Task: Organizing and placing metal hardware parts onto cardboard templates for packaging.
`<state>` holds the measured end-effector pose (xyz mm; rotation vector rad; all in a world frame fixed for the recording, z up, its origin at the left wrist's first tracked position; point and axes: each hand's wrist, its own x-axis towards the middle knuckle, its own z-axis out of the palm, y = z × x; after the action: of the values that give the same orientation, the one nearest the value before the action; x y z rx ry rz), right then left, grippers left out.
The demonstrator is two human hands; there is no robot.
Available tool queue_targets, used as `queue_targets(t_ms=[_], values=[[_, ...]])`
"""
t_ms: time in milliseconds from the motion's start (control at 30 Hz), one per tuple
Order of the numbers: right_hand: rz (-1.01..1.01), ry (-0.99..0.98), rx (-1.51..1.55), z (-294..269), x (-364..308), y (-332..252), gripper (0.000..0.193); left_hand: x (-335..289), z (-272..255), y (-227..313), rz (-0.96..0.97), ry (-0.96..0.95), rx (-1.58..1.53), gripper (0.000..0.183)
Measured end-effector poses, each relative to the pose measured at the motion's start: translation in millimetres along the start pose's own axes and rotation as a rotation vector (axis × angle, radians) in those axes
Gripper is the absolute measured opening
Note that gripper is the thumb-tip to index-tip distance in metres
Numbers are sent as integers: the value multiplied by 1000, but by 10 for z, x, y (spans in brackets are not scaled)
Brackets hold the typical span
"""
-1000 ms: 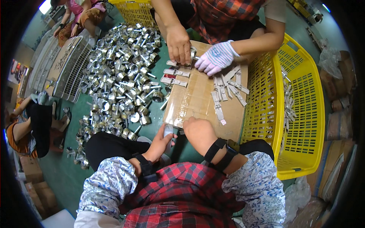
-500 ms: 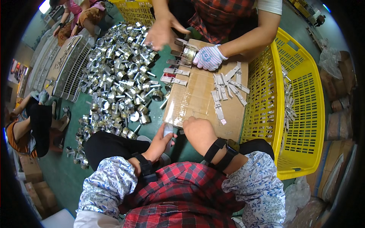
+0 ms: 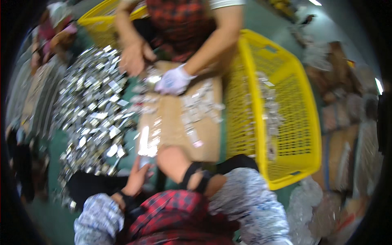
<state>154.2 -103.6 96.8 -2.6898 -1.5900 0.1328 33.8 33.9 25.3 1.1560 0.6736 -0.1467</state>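
Note:
The whole view is smeared by motion. My left hand (image 3: pixel 136 179) is closed around a whitish, translucent cylinder (image 3: pixel 144 162) at the near left corner of a cardboard box (image 3: pixel 171 136). Close beside it, my right hand (image 3: pixel 172 162) is curled into a fist at the box's near edge; its fingertips are hidden, and what they hold cannot be made out. Several pale metal clips (image 3: pixel 199 102) lie on the box's right half. More clips (image 3: pixel 143 107) sit along its left edge. Across from me, a co-worker's gloved hand (image 3: pixel 174 81) and bare hand (image 3: pixel 132 59) work around a shiny metal piece (image 3: pixel 154 77).
A large heap of shiny metal cup-shaped parts (image 3: pixel 92 110) covers the green floor to the left. To the right stand yellow crates (image 3: pixel 302 122), with metal clips (image 3: pixel 269 110) inside. Another yellow crate (image 3: pixel 96 22) is at the back left. Cartons and plastic wrap (image 3: pixel 304 200) lie far right.
My view has swung, so everything sits further left in the picture and is blurred. My hands keep nearly the same pose by the box. The co-worker's bare hand has come closer to the metal piece.

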Motion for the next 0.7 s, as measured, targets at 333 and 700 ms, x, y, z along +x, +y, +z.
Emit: queue_targets(t_ms=[333,700], values=[[26,-15,-8,6,41,-60,10,-15,-28,-29,11,20,-22,61],[31,-41,-19,7,75,-47,11,17,-6,7,32,11,-33,60]])
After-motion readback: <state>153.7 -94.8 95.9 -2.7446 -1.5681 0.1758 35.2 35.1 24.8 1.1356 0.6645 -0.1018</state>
